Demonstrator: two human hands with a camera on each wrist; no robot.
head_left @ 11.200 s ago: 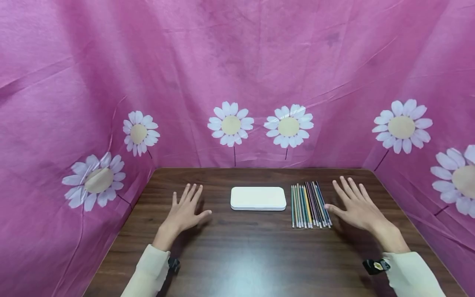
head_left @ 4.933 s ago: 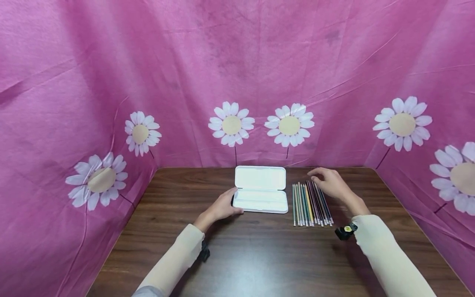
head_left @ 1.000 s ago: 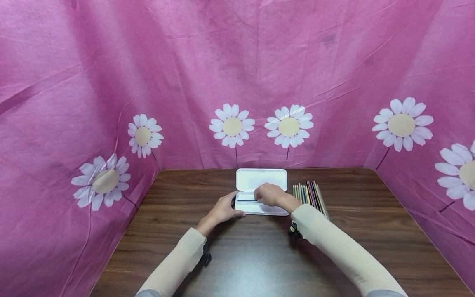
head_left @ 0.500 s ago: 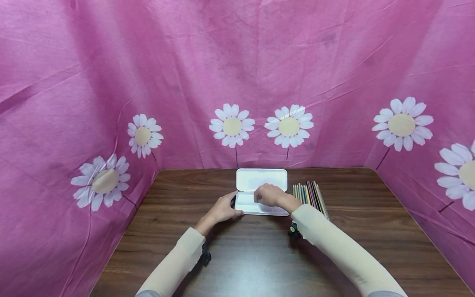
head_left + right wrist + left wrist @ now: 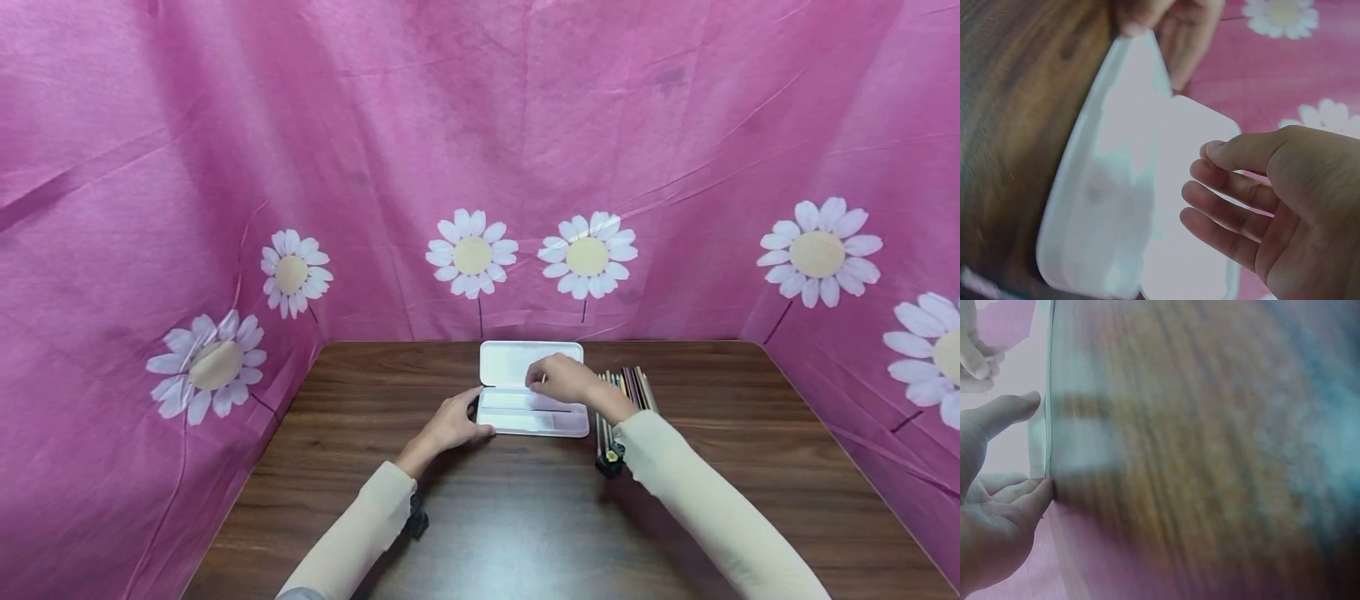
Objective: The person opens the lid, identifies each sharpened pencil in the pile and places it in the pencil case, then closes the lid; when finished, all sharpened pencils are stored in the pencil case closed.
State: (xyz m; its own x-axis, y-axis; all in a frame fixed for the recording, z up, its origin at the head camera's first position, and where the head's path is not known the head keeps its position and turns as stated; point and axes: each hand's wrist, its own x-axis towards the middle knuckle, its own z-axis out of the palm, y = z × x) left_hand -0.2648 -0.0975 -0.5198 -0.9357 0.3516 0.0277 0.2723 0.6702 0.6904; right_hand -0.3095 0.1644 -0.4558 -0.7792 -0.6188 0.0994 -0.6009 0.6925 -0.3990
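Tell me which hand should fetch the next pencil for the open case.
Right. The right hand hangs empty over the case, right beside the pencils on that side. The left hand grips the case's left end, steadying it, and sits farther from them.

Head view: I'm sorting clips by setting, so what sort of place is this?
Probably a staged tabletop booth: pink daisy-print cloth walls in a dark wooden table, with only a white pencil case and pencils.
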